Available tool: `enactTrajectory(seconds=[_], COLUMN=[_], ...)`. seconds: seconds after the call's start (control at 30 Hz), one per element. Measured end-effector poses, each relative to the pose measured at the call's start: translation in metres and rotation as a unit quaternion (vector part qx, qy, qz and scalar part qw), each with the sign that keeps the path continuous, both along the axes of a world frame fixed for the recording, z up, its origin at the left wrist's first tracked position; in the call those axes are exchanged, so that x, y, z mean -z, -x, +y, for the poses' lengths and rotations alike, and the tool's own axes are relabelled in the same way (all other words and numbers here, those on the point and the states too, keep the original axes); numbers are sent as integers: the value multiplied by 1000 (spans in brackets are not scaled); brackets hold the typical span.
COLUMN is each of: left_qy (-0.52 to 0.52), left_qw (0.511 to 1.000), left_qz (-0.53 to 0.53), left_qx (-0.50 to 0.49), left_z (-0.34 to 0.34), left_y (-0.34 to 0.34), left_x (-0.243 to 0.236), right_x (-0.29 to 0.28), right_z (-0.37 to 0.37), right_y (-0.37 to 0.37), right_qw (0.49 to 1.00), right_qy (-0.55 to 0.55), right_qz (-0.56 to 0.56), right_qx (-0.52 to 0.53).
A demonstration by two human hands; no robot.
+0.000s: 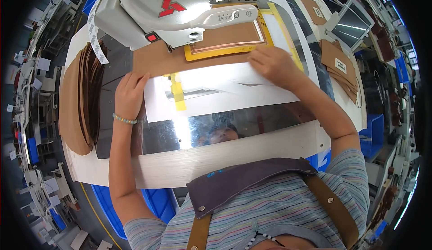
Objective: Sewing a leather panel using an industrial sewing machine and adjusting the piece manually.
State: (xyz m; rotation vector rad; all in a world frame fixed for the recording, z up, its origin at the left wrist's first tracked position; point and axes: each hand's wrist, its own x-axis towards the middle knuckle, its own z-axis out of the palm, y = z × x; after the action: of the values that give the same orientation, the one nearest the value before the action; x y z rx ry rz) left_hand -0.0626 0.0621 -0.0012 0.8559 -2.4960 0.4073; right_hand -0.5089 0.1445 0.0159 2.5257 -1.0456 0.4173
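Note:
My left hand (pixel 132 92), fingers closed, grips the lower-left edge of a brown sheet (pixel 157 59) lying under the sewing machine (pixel 164 11). My right hand (pixel 270 65), fingers curled together, holds the same sheet's edge further right. Behind that edge a yellow rectangular frame (pixel 193 54) surrounds a brown inner panel. Below the brown sheet a white sheet (pixel 211 106) with cut-out slots and yellow tape strips (pixel 179 97) rests on a shiny metal plate (pixel 193 133).
A thick stack of brown pieces (pixel 74 101) stands on the left. Labelled brown pieces (pixel 337 74) and a small screen (pixel 348 25) are at the right. The pale table edge (pixel 171 173) runs before my body, with blue bins (pixel 155 205) below.

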Motion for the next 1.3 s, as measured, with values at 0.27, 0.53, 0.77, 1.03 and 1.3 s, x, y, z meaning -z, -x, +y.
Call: enactTrajectory(seconds=[0.27, 0.53, 0.77, 1.03, 1.3], left_qy=[-29, -130, -189, -181, -115], left_qw=[993, 991, 980, 982, 989], left_qz=[-43, 27, -23, -3, 6], left_qx=[110, -30, -58, -59, -92], left_z=[-28, 23, 25, 27, 29], left_y=[88, 70, 67, 65, 64], left_x=[6, 4, 11, 10, 8], right_x=[0, 32, 28, 31, 24], right_z=[10, 46, 56, 53, 53], right_y=[96, 79, 82, 81, 79], right_qw=[992, 964, 947, 947, 939], right_qy=[12, -68, -153, -136, -157], right_qz=[13, -101, -122, -127, -116], right_qx=[124, 238, 254, 263, 283])
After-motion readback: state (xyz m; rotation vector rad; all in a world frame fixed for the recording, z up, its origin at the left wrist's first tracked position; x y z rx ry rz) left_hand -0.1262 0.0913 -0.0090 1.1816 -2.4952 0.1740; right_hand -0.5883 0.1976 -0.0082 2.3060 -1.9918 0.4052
